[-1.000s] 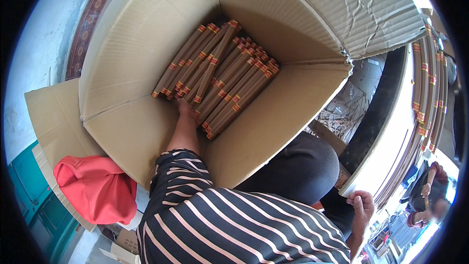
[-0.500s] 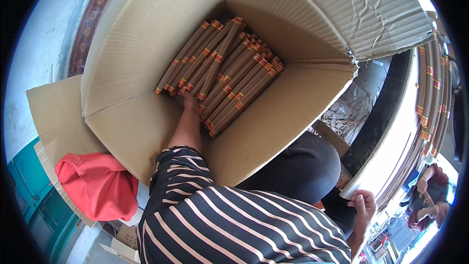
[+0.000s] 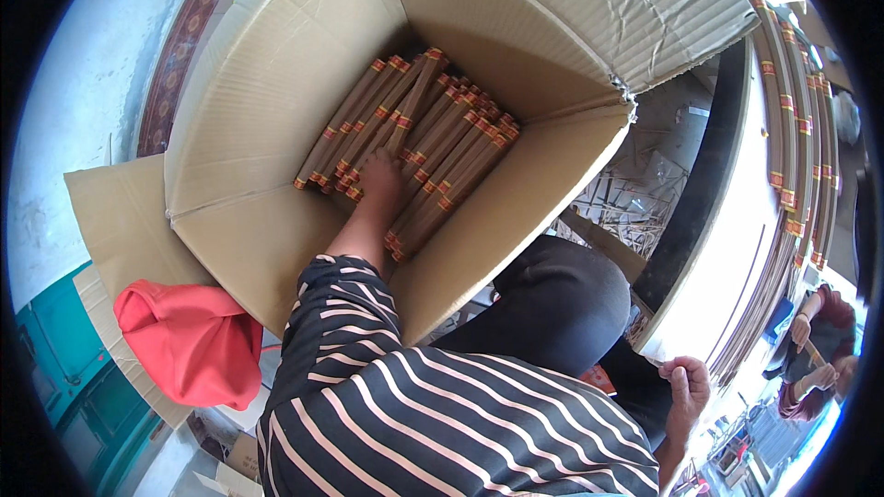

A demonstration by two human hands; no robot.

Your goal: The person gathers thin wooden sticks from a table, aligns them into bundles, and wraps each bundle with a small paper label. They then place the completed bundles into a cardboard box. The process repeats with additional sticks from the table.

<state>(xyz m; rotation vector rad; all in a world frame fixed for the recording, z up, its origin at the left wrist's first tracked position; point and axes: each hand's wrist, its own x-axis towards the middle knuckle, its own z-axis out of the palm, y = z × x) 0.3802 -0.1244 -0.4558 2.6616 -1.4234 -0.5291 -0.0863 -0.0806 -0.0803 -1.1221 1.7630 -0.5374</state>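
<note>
Inside the box [image 3: 276, 129], the left hand [image 3: 379, 179] rested on the sticks [image 3: 433, 143], fingers pressed flat among them; grip not discernible. Right hand [image 3: 686, 387] hung curled near the desk [image 3: 737, 248] edge, apparently empty.

You see a big open cardboard box [image 3: 276, 147], brown, with its flaps spread out. At its bottom lie long brown packets [image 3: 414, 143] side by side, each with red and yellow bands near the ends. More such banded packets [image 3: 792, 129] lie at the right.
</note>
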